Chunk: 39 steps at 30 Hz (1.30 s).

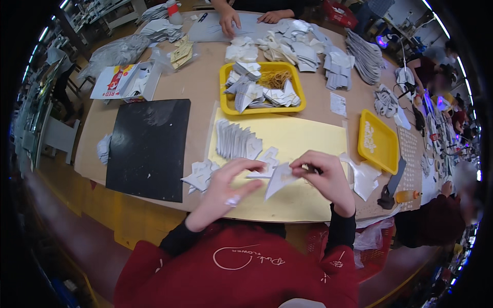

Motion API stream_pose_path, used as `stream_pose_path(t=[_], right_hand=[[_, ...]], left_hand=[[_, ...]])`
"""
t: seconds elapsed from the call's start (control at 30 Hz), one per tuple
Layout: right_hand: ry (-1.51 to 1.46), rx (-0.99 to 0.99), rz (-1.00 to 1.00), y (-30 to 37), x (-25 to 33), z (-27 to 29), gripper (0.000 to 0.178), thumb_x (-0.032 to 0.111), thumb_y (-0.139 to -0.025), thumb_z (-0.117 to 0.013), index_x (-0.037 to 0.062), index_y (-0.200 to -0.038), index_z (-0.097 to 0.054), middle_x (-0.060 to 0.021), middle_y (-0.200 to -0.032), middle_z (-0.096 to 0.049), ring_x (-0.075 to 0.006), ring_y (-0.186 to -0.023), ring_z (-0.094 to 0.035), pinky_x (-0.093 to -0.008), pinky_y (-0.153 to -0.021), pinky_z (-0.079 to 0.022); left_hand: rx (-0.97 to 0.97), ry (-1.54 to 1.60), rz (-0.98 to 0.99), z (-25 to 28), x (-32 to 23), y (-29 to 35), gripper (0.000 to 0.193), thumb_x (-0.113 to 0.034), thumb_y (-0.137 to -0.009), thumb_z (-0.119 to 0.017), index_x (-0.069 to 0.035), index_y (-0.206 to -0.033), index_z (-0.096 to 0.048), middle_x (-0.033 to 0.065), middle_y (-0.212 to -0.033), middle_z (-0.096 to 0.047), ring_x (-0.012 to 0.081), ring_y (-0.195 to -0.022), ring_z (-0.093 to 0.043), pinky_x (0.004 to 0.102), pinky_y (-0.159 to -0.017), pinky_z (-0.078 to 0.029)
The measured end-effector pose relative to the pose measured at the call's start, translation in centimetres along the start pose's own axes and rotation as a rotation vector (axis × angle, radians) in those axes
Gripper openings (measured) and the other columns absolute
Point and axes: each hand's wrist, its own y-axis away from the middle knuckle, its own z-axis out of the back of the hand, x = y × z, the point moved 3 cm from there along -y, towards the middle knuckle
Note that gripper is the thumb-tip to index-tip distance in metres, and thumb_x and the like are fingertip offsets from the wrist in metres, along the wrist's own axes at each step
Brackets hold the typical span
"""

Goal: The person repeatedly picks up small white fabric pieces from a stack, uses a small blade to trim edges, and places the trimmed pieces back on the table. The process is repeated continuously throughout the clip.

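Observation:
My right hand (326, 179) pinches a white, pointed fabric piece (278, 180) at its upper edge, above a pale yellow sheet (308, 141). My left hand (226, 187) is beside it with fingertips on a flat white piece (259, 174) on the same sheet. A row of overlapping white pieces (236, 141) lies just beyond my hands. A small heap of the same pieces (200, 174) sits by my left hand.
A yellow tray (226, 90) holds white pieces and tan cord. A smaller yellow tray (382, 154) is at the right, a black mat (149, 146) at the left. Stacks of grey and white pieces cover the far table, where another person's hands (228, 20) rest.

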Motion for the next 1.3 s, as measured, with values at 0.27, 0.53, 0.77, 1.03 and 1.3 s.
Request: stream_pose_path(t=[0.27, 0.53, 0.77, 1.03, 1.3], right_hand=[[-0.309, -0.02, -0.177, 0.8, 0.6, -2.2, 0.021, -0.004, -0.084, -0.07, -0.001, -0.104, -0.069, -0.0063, -0.087, -0.066, -0.0122, -0.078, -0.06, -0.0243, -0.071, -0.047], [0.068, -0.183, 0.099, 1.3, 2.5, -4.0, 0.044, 0.002, -0.089, -0.067, 0.0013, -0.132, -0.059, -0.0124, -0.107, -0.056, -0.0189, -0.088, -0.058, -0.0267, -0.071, -0.048], [0.302, -0.391, 0.568, 3.8, 3.9, -3.4, 0.038, -0.003, -0.075, -0.073, -0.0018, -0.114, -0.071, -0.0092, -0.081, -0.064, -0.0207, -0.061, -0.059, -0.0288, -0.054, -0.046], [0.621, -0.353, 0.583, 3.0, 3.4, -4.7, 0.047, -0.003, -0.068, -0.071, 0.0071, -0.114, -0.074, -0.0057, -0.082, -0.062, -0.0169, -0.058, -0.056, -0.0289, -0.051, -0.046], [0.544, -0.307, 0.558, 2.8, 3.1, -5.4, 0.052, -0.004, -0.064, -0.069, 0.0062, -0.115, -0.073, -0.0063, -0.083, -0.06, -0.0184, -0.06, -0.058, -0.0304, -0.054, -0.048]], left_hand=[[0.318, 0.672, 0.208, -1.7, 1.0, 0.4, 0.012, -0.011, -0.093, -0.068, -0.004, -0.102, -0.065, 0.0042, -0.108, -0.063, 0.0136, -0.107, -0.057, 0.0307, -0.097, -0.043], [0.092, 0.766, 0.113, -1.4, 2.3, 1.1, 0.008, -0.008, -0.096, -0.062, -0.004, -0.104, -0.061, 0.0063, -0.118, -0.06, 0.0149, -0.115, -0.053, 0.033, -0.104, -0.037], [0.055, 0.692, 0.063, -1.1, 2.3, 1.2, 0.007, -0.007, -0.095, -0.062, -0.003, -0.101, -0.059, 0.0034, -0.105, -0.061, 0.0112, -0.099, -0.054, 0.029, -0.093, -0.04], [0.023, 0.518, 0.077, -1.7, 1.4, 1.3, 0.009, -0.009, -0.094, -0.063, -0.001, -0.096, -0.06, 0.0004, -0.088, -0.059, 0.0095, -0.088, -0.052, 0.0269, -0.086, -0.041], [0.038, 0.577, 0.089, -1.7, 1.3, 1.7, 0.009, -0.009, -0.096, -0.061, -0.002, -0.099, -0.059, 0.0011, -0.093, -0.059, 0.0104, -0.091, -0.052, 0.0273, -0.089, -0.041]])
